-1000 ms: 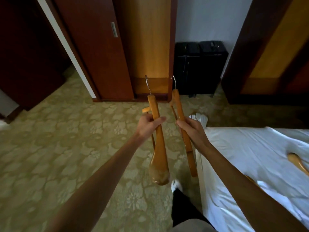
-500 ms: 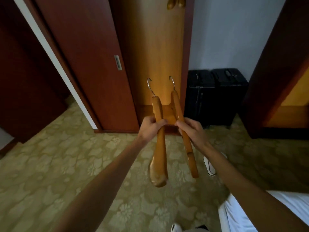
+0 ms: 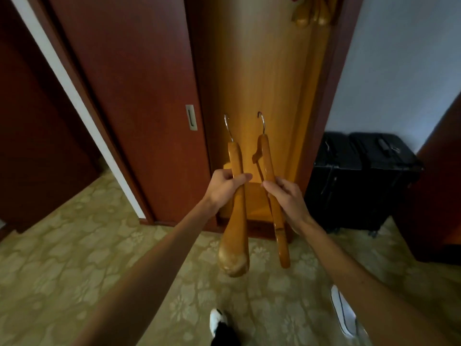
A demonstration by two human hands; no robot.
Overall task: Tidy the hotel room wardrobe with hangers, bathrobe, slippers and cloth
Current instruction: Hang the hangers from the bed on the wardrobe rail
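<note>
You hold one wooden hanger in each hand, both raised in front of the open wardrobe [image 3: 262, 96]. Your left hand [image 3: 224, 187] is closed around the middle of the broad hanger [image 3: 235, 221], thumb laid across its front; its metal hook points up and its wide rounded end hangs down over the carpet [image 3: 74, 258]. Your right hand [image 3: 287, 198] grips the slimmer hanger [image 3: 270, 186] with the fingers wrapped around its middle, hook likewise up and the narrow end pointing down. The two hangers stand nearly upright, side by side, close but not touching. Behind them the light wood interior of the wardrobe shows between the dark sliding door [image 3: 139, 108] on the left, which has a small metal pull, and the dark frame on the right. At the top edge of the wardrobe opening more hangers [image 3: 311, 13] hang, only their lower ends visible. To the right of the wardrobe two black suitcases [image 3: 361, 181] stand against the pale wall. At the bottom edge of the carpet your shoe [image 3: 217, 320] shows, and a white slipper [image 3: 343, 310] lies near your right forearm.
</note>
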